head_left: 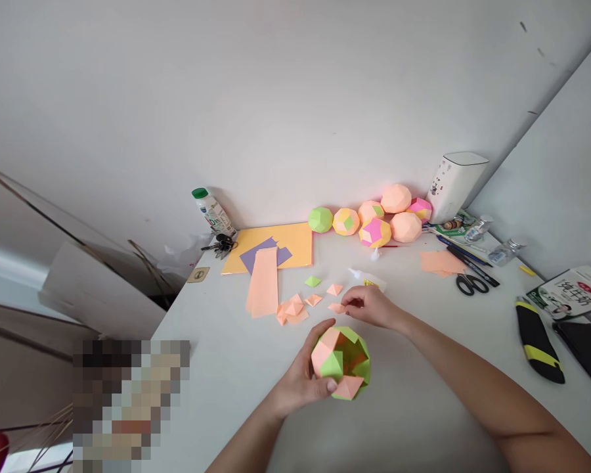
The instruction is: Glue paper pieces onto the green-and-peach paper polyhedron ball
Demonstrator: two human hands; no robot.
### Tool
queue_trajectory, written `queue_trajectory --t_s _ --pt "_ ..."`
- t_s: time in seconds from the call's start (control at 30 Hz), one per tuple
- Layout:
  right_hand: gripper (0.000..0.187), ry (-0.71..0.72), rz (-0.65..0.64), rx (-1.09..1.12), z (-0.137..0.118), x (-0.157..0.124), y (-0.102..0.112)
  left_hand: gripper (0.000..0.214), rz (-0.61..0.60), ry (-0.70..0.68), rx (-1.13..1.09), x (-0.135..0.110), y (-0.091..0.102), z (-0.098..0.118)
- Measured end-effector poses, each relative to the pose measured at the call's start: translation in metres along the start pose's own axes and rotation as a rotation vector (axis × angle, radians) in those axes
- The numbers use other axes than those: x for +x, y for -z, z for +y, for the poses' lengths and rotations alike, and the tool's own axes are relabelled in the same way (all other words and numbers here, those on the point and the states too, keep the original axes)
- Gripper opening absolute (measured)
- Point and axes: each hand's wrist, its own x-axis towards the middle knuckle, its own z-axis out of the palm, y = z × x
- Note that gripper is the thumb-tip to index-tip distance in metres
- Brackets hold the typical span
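My left hand point(308, 378) grips a hollow paper ball point(331, 363) built from green and peach folded pieces, with its open side turned to the right. Between the fingertips of my right hand point(372, 306) is a small peach folded paper piece point(337, 307), just above the ball. Close by on the table lie a green folded piece point(312, 281), two loose peach pieces point(334, 289) and a small pile of peach folded pieces point(291, 307). A glue tube point(369, 280) lies behind my right hand, partly covered by it.
Several finished paper balls point(346, 222) line the wall. Peach strips point(263, 282) rest on a yellow sheet point(295, 246) beside keys point(221, 245) and a bottle point(214, 211). To the right are scissors point(471, 284), a utility knife point(539, 341), peach squares point(442, 262) and a white container point(456, 187).
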Motion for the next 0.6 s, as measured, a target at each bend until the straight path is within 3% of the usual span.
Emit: queue_trajectory --t_s 0.13,0.4,0.5,0.6 --pt "0.013 0.035 -0.067 0.160 -0.006 -0.004 0.002 0.093 0.084 -0.034 0.083 0.001 0.003 -0.002" --pt "0.012 0.084 -0.117 0.156 -0.009 -0.007 -0.004 0.084 0.052 -0.070 0.106 0.002 0.000 0.001" --pt "0.008 0.099 -0.028 0.062 -0.003 -0.003 0.000 0.086 0.056 -0.057 0.085 0.002 0.000 0.002" --pt "0.010 0.058 0.215 -0.076 0.014 0.005 0.006 0.085 0.056 -0.083 0.071 0.002 0.000 -0.002"
